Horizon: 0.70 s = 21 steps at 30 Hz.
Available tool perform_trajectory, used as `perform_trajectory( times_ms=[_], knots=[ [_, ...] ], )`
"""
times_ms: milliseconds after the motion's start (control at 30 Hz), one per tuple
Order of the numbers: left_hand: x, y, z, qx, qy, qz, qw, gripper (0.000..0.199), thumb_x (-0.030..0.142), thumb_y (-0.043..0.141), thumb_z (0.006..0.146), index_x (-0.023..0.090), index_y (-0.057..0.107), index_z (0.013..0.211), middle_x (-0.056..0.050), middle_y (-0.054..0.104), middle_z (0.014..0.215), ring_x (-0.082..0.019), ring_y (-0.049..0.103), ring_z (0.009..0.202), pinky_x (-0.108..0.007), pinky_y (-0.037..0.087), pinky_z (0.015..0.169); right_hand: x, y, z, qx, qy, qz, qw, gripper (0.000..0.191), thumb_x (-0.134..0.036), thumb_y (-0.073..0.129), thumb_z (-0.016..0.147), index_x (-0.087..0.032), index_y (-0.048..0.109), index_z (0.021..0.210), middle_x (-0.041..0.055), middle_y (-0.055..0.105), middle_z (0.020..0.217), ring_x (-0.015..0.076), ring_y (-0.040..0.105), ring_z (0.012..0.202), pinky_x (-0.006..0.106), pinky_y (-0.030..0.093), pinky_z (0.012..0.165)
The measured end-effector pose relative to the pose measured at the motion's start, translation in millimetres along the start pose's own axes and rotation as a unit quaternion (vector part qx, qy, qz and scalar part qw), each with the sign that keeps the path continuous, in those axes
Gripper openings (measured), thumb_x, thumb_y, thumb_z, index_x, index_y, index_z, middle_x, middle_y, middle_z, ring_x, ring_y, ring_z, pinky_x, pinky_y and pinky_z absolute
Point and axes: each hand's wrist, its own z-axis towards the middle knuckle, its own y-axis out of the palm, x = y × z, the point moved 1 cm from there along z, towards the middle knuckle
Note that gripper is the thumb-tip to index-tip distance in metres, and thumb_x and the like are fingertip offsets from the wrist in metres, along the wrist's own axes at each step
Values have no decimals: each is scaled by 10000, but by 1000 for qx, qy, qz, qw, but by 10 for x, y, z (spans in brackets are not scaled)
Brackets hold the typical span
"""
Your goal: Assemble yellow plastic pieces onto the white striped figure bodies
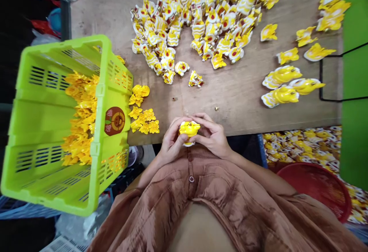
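Observation:
Close to my body, at the table's front edge, I hold a small yellow and white plastic toy piece (189, 128). My left hand (173, 139) grips its left side with thumb and fingers. From the other side, my right hand (212, 135) closes its fingers and thumb on the same piece. Its underside is hidden by my hands. Just beyond my hands lie a tiny brass-coloured part (216, 108) and another small metal part (174, 99). Several yellow flower-shaped pieces (144, 121) rest on the table to the left of my left hand.
A lime-green crate (99, 129) with yellow pieces stands at left. A large pile of yellow-white pieces (212, 18) covers the table's far side. Stacked yellow-white shells (280, 94) lie at right. A red basket (316, 188) sits below right, over more pieces (301, 144). A black wire frame (321, 77) borders the right.

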Motion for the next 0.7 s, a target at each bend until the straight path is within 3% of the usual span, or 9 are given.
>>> perform_trajectory(
  times_ms=[233, 500, 700],
  knots=[
    [0, 45, -23, 15, 19, 17, 1000, 411, 498, 559, 1068, 221, 636, 1361, -121, 656, 1278, -274, 621, 1209, -403, 499, 1043, -42, 35, -29, 0, -4, 24, 1000, 562, -533, 876, 856, -277, 762, 1343, 77, 587, 1305, 201, 659, 1255, 314, 638, 1017],
    [9, 148, -64, 40, -42, -7, 998, 422, 506, 517, 1085, 240, 617, 1398, -116, 625, 1317, -277, 614, 1242, -433, 490, 1105, 45, 78, -21, 23, 23, 62, 998, 635, -609, 887, 811, -285, 751, 1341, 110, 657, 1384, 256, 637, 1341, 382, 624, 1053],
    [28, 153, -17, 42, 30, 31, 998, 380, 479, 481, 1105, 225, 633, 1344, -116, 656, 1267, -253, 623, 1194, -401, 505, 1047, 65, 159, -29, 30, 22, 114, 993, 596, -564, 895, 823, -272, 762, 1325, 112, 712, 1384, 241, 704, 1238, 405, 593, 1096]
  ],
)
